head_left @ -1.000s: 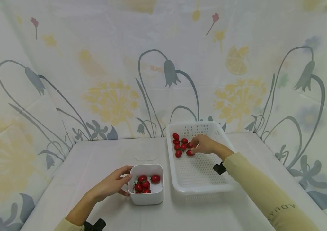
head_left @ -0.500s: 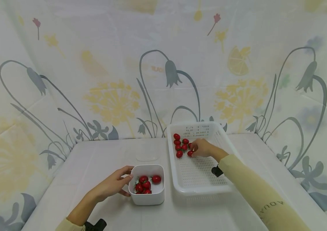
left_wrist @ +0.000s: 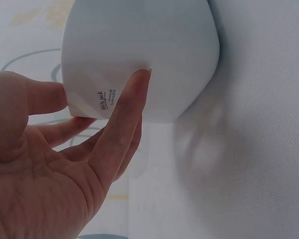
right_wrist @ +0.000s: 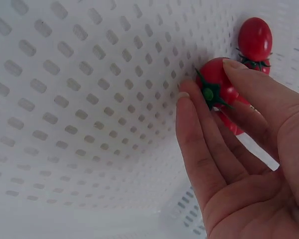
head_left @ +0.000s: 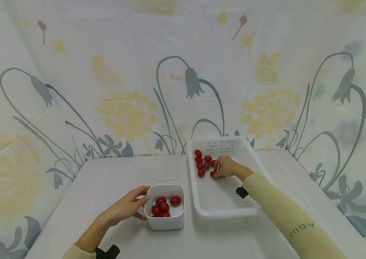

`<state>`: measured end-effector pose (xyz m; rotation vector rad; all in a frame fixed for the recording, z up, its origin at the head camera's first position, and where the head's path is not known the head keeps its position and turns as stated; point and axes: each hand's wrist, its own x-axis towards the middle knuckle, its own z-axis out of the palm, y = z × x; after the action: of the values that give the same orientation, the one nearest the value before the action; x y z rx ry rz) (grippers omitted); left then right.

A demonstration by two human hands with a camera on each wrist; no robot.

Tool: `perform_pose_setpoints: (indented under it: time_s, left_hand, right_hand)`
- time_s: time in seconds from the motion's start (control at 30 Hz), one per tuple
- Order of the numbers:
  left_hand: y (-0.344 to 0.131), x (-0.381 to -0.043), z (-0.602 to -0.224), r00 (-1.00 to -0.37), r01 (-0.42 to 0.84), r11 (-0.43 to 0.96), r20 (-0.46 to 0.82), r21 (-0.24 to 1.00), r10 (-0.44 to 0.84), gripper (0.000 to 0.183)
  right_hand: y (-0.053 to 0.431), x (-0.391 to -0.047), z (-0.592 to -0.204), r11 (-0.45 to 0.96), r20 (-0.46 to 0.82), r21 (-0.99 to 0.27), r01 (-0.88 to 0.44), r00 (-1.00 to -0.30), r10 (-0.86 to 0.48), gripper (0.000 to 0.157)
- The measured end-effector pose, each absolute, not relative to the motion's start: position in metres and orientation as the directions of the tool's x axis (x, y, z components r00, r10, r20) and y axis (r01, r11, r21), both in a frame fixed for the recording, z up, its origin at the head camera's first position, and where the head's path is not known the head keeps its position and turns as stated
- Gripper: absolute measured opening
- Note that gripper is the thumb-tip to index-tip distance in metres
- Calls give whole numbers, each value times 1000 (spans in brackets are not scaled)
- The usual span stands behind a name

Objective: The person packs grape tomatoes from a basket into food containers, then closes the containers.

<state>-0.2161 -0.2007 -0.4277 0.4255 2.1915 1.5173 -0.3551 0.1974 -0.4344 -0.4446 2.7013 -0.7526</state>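
Note:
A white square-sided container (head_left: 165, 223) with several red cherry tomatoes (head_left: 164, 207) in it stands on the table, and my left hand (head_left: 128, 205) holds it at its left side. The left wrist view shows a fingertip against the outer wall (left_wrist: 154, 40) and the thumb at the rim. Inside a white perforated basket (head_left: 197, 201), my right hand (head_left: 229, 167) pinches a cherry tomato (right_wrist: 217, 82) between thumb and fingers, its green calyx facing the right wrist camera. More cherry tomatoes (head_left: 200, 165) lie to the left of this hand.
The basket stands to the right of the container, near the back of the white-covered table (head_left: 118, 172). A thin transparent sheet or lid (head_left: 165, 173) lies behind the container. A flower-patterned cloth (head_left: 121, 72) hangs at the back and sides.
My right hand's fingers have drawn together around the cherry tomato in the basket, which has shifted slightly towards me. The left hand keeps its place on the container.

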Motion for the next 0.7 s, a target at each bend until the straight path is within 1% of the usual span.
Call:
perform_pose_setpoints:
  time_s: [0.4, 0.7]
  left_hand:
    - [-200, -216, -429, -857, -2, 346, -180, 938, 484, 43]
    - [-200, -215, -429, -859, -4, 358, -186, 934, 477, 44]
  right_hand:
    - [193, -348, -425, 774, -203, -603, -192, -902, -381, 10]
    - [195, -341, -416, 747, -203, -640, -182, -897, -392, 11]
